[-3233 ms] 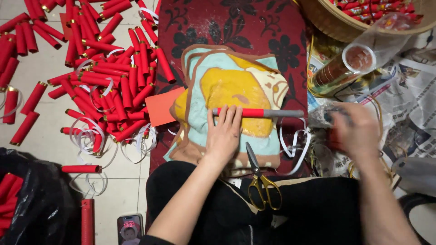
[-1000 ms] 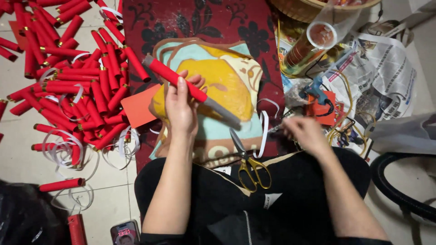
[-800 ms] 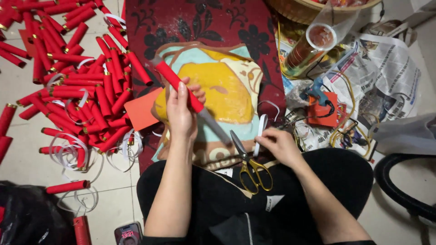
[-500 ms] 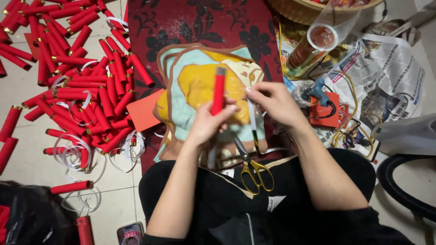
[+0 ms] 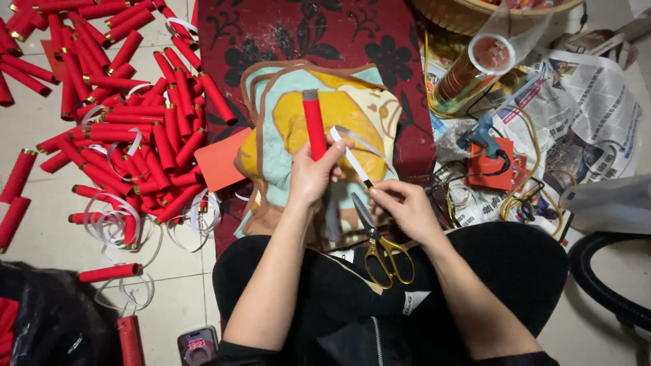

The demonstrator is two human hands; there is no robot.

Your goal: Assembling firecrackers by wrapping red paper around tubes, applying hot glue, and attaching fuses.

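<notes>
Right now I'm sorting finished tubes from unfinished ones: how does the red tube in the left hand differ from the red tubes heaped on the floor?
The red tube stands almost upright, gripped by the left hand; the heaped tubes lie flat, pointing many ways. The held tube meets a white strip that the right hand pinches; loose white strips lie among the heap. Both are red cylinders of similar look.

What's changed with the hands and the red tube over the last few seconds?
The left hand turned the red tube from lying sideways across the cushion to standing upright. The right hand came back from the clutter on the newspaper, took up a white strip and now holds it against the tube. The scissors, the tube pile and the glue gun stayed put.
</notes>
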